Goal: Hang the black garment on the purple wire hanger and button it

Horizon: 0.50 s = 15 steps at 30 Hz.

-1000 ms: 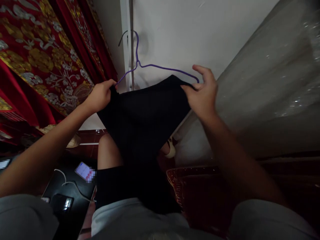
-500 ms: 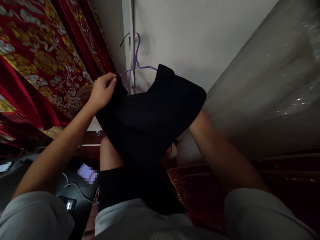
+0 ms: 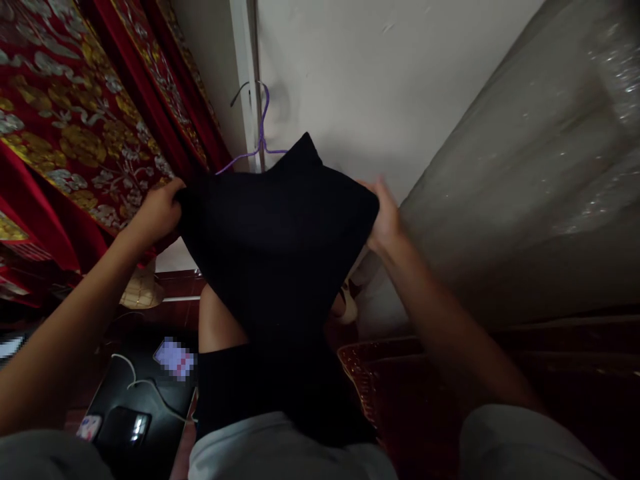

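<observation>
Item: black garment (image 3: 280, 227), between my two hands, drawn wide across; lower part hanging below the grip toward my lap, where it merges with dark cloth.

Left hand (image 3: 159, 212): thumb and fingers pinching the garment's near-side upper corner.

Right hand (image 3: 386, 217): against the opposite corner, partly behind the fabric; whether it pinches or merely props from behind, I cannot tell.

Purple hanger (image 3: 262, 137): above and between my hands, hook at the white upright (image 3: 243, 40); left arm running down to the garment's top edge, right arm passing out of sight behind a raised peak of cloth. Seating of the ends: hidden.

Step in hand, as I judge it: fitting and straightening the garment on the hanger. Next move seems to call for an even outward pull and for settling the peak flat, lightly, lest the hook slip.

Edges and room: patterned red curtain (image 3: 100, 87) close beside my left hand, little clearance there. Pale wall (image 3: 340, 80) beyond the grip, limiting a forward push. Plastic-wrapped bulk (image 3: 500, 200) just right of my right hand. Freest space: toward my body.
</observation>
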Available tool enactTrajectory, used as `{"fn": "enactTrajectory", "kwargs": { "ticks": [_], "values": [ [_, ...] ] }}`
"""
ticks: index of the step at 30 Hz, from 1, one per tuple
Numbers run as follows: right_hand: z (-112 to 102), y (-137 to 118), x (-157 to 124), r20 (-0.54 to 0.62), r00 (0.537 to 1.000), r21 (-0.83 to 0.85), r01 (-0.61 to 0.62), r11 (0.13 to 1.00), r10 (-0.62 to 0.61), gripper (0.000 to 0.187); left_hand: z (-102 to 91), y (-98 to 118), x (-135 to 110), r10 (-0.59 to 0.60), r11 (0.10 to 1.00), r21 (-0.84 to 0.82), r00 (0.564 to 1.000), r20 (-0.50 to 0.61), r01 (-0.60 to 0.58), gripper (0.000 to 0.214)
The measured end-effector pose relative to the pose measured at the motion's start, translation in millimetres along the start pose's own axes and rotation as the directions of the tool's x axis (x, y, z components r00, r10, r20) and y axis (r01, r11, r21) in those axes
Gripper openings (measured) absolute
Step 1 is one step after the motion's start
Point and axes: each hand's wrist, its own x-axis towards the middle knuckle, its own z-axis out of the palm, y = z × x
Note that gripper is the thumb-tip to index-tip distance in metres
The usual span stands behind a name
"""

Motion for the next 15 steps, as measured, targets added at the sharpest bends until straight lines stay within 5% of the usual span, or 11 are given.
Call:
{"fn": "enactTrajectory", "kwargs": {
  "ticks": [3,8,15],
  "values": [
    [-15,-8,0,0.013,1.000,0.089,-0.027,0.996,0.026,0.073,5.0,-9,-11,0.043,0.998,-0.042,0.996,-0.079,-0.046,0.038],
    [-17,-31,-12,-0.071,0.985,-0.186,0.140,0.972,-0.156,0.054,0.3,-15,-31,0.077,0.997,0.040,0.959,-0.272,-0.069,0.027],
    [13,-48,-14,-0.335,0.919,-0.046,0.205,0.978,-0.208,0.055,5.3,43,-60,0.177,0.981,-0.046,0.959,-0.220,-0.191,0.032]
  ]
}}
